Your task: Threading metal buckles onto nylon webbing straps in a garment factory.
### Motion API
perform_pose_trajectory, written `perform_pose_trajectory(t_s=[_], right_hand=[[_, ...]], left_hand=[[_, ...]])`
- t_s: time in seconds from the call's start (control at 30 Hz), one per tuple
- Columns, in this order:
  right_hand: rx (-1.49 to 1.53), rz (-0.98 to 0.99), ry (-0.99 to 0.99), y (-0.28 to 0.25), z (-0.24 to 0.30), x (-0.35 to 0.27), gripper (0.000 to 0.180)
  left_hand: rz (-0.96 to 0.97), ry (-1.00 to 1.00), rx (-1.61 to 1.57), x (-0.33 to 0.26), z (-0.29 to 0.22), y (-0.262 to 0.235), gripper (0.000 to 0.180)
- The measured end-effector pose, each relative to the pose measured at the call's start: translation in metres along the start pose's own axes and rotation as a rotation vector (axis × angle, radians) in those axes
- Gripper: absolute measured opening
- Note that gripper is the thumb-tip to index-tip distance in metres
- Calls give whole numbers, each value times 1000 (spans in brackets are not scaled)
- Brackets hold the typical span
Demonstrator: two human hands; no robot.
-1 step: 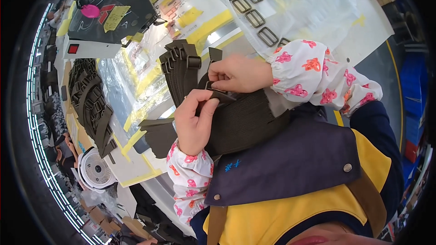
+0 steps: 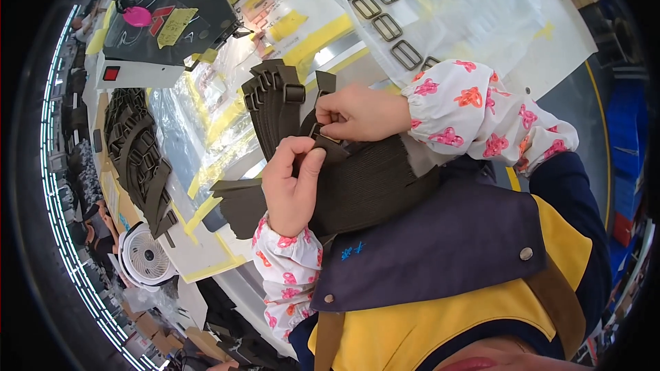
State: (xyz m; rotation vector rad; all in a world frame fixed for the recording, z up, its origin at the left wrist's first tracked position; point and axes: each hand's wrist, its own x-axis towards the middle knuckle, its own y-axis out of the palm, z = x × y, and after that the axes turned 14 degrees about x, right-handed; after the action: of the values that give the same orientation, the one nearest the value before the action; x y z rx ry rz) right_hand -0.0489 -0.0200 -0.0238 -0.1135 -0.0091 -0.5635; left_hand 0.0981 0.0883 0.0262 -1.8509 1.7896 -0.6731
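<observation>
Over a thick stack of dark olive webbing straps [image 2: 368, 182], both my hands are closed at a metal slide buckle [image 2: 326, 137] with a strap of webbing at it. My left hand [image 2: 292, 185] pinches with thumb and forefinger at the buckle's near-left side. From the right, my right hand [image 2: 368, 111] has its fingers curled on the strap just above the buckle. A flat strap end [image 2: 326, 82] sticks up beyond my right fingers. How the webbing runs through the buckle is partly hidden by my fingers. Just beyond my left hand, straps with buckles [image 2: 275, 99] lie fanned out.
Loose slide buckles [image 2: 387, 26] lie on clear plastic sheeting at the far right. More buckled straps [image 2: 137, 148] are heaped at the left edge. A dark machine housing [image 2: 172, 10] stands far left, a white fan [image 2: 148, 254] near left. Yellow tape [image 2: 320, 41] crosses the worktop.
My left hand has shifted slightly left, and the buckle between my hands shows a little more. My right hand stays nearly in place.
</observation>
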Motion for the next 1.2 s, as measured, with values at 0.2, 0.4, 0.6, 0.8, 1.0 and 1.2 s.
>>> perform_pose_trajectory(t_s=[0.2, 0.4, 0.6, 0.8, 1.0, 1.2], right_hand=[[409, 41, 363, 10, 4, 0, 15], [166, 37, 99, 11, 10, -13, 13], [226, 76, 104, 5, 6, -15, 14], [183, 114, 158, 3, 10, -16, 14], [307, 111, 105, 1, 3, -20, 10], [250, 81, 47, -14, 18, -24, 8]], left_hand=[[-14, -156, 216, -3, 11, 0, 8], [6, -150, 225, 1, 9, -2, 7], [-39, -109, 220, -2, 4, 4, 6], [-90, -21, 358, -2, 2, 11, 6], [-15, -178, -164, -4, 10, 12, 29], [106, -214, -219, 6, 7, 16, 22]])
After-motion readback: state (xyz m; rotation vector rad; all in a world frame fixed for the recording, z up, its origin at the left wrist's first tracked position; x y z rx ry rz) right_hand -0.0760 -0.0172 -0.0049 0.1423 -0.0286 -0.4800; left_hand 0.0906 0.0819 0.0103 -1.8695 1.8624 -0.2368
